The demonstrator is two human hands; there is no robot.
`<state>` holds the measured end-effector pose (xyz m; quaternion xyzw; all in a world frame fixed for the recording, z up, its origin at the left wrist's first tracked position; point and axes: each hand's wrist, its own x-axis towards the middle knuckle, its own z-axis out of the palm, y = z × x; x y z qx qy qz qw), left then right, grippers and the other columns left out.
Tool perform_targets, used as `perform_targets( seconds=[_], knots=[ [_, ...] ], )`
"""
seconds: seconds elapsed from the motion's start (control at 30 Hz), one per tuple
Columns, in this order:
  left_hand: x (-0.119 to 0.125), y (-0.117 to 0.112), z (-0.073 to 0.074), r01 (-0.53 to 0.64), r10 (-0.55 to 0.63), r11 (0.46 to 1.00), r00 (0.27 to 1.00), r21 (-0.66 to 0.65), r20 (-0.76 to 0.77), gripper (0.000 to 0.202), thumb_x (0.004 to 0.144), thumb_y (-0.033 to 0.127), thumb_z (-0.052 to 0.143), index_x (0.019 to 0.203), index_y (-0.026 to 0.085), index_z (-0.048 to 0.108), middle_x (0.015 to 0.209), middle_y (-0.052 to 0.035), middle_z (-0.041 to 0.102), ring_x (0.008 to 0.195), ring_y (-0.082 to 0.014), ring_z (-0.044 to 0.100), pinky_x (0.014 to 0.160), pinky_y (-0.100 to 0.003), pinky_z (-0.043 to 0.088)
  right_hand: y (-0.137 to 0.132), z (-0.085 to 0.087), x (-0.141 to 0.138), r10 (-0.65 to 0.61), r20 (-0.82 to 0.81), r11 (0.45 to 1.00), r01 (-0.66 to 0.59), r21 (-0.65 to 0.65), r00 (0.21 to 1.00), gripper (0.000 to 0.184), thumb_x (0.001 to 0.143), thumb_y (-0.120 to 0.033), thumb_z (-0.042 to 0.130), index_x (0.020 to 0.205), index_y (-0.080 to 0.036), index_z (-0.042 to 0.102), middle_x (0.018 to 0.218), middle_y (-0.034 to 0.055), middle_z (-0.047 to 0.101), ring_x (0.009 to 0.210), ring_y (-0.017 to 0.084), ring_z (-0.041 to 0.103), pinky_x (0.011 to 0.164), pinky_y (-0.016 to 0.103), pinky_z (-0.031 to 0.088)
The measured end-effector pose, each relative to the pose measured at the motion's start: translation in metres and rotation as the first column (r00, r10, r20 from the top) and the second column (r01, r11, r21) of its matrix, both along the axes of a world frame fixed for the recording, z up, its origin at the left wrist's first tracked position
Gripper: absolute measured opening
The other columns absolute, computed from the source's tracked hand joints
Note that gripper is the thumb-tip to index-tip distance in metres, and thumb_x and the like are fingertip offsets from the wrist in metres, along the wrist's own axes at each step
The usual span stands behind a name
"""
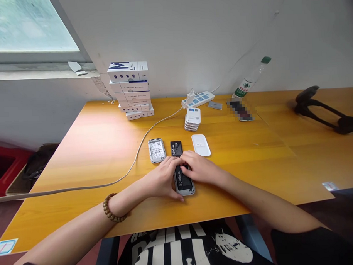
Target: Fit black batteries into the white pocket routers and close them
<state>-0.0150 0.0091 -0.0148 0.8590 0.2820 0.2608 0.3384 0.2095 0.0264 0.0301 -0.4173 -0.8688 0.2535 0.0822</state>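
Observation:
An open-backed white pocket Wi-Fi device [188,192] lies near the table's front edge, with a black 3000mAh battery [182,179] in its recess. My left hand [162,177] is curved around its left side, thumb by the bottom end and fingers at the top. My right hand [202,168] has its fingers bent over the battery's upper part; the fingertips are partly hidden. Just beyond the hands lies a second black battery [176,148]. To its left sits another open device [157,150] with a label inside, and to its right a white back cover [201,145].
White devices [192,118] are stacked in front of a power strip [202,98]. A pale cable [139,147] runs across the table's left part. Several white boxes [130,89] form a pile by the wall. A bottle [247,83], a blurred-out item [241,110] and a black stand [323,110] are farther right.

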Motion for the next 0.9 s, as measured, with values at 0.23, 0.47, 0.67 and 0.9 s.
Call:
perform_targets(
  seconds=[0.23, 0.47, 0.67, 0.9],
  knots=[
    [0.004, -0.003, 0.003, -0.025, 0.025, 1.000, 0.999, 0.006, -0.031, 0.111, 0.053, 0.050, 0.105, 0.143, 0.022, 0.046, 0.141, -0.0185, 0.062, 0.130, -0.0433, 0.061, 0.108, -0.064, 0.055, -0.004, -0.001, -0.007, -0.144, -0.096, 0.988, 0.137, -0.076, 0.985, 0.023, 0.100, -0.027, 0.061, 0.082, -0.025, 0.046, 0.089, 0.0037, 0.061, 0.087, 0.023, 0.060, 0.078, 0.036, 0.049],
    [-0.003, 0.002, 0.003, -0.054, 0.054, 0.995, 0.999, 0.085, 0.002, 0.095, 0.059, 0.039, 0.101, 0.136, 0.025, 0.048, 0.144, -0.0186, 0.061, 0.136, -0.0437, 0.058, 0.110, -0.066, 0.053, 0.005, 0.018, 0.014, -0.006, -0.424, 0.899, -0.181, -0.399, 0.906, 0.031, 0.089, -0.037, 0.078, 0.086, -0.024, 0.051, 0.082, -0.0037, 0.055, 0.073, 0.015, 0.054, 0.066, 0.029, 0.048],
    [-0.025, 0.019, 0.017, -0.213, 0.192, 0.954, 0.975, 0.211, 0.114, 0.091, 0.069, 0.033, 0.094, 0.141, 0.028, 0.039, 0.154, -0.0206, 0.053, 0.143, -0.0420, 0.053, 0.114, -0.065, 0.052, -0.003, 0.012, 0.011, 0.161, -0.661, 0.979, -0.204, 0.012, 0.733, 0.010, 0.095, -0.022, 0.074, 0.099, -0.025, 0.065, 0.098, 0.0043, 0.073, 0.090, 0.021, 0.070, 0.082, 0.037, 0.057],
    [-0.067, 0.059, 0.020, -0.302, 0.296, 0.951, 0.951, 0.069, 0.086, 0.094, 0.073, 0.043, 0.091, 0.146, 0.025, 0.034, 0.153, -0.0204, 0.054, 0.146, -0.0390, 0.054, 0.124, -0.061, 0.045, 0.031, -0.009, -0.003, -0.376, -0.753, 0.924, 0.281, -0.260, 0.540, 0.026, 0.094, -0.037, 0.074, 0.115, -0.025, 0.065, 0.100, 0.0064, 0.075, 0.088, 0.024, 0.075, 0.082, 0.041, 0.065]
  ],
)
